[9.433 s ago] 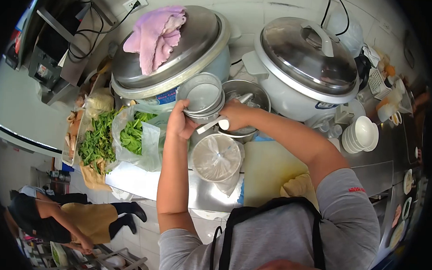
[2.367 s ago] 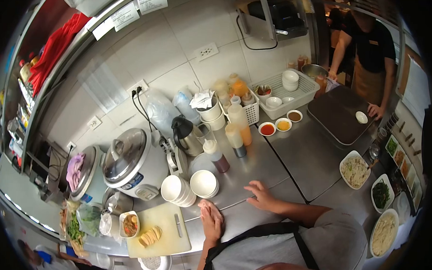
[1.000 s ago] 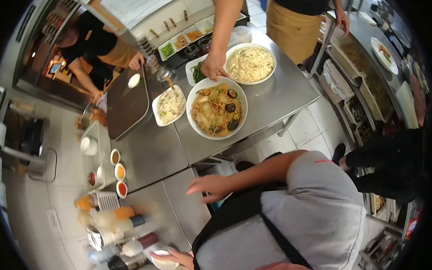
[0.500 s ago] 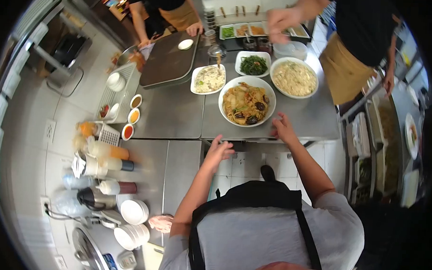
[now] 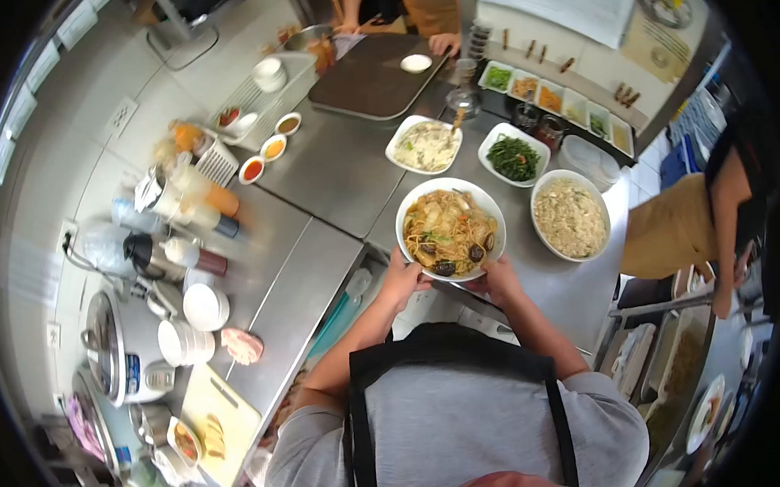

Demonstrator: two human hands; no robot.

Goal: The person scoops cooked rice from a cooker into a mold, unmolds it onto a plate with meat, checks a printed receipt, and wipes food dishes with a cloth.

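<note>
A large white bowl is full of stir-fried noodles with cabbage and dark mushroom pieces. My left hand grips its near left rim, fingers partly under the bowl. On the near right rim, my right hand is closed in the same way. The bowl is at the steel table's front edge; whether it is lifted off the table I cannot tell. Just beyond it are a square bowl of pale salad with a spoon and a square bowl of cooked greens. A round bowl of pale rice-like food sits to the right.
Three sauce dishes and a brown tray are at the back left. Squeeze bottles, stacked white bowls and a cutting board line the left counter. One person stands right; another's hand touches the tray.
Both my hands have come from open beside the table edge to grip the noodle bowl. The view has shifted. The person on the right no longer reaches over the condiment containers.
</note>
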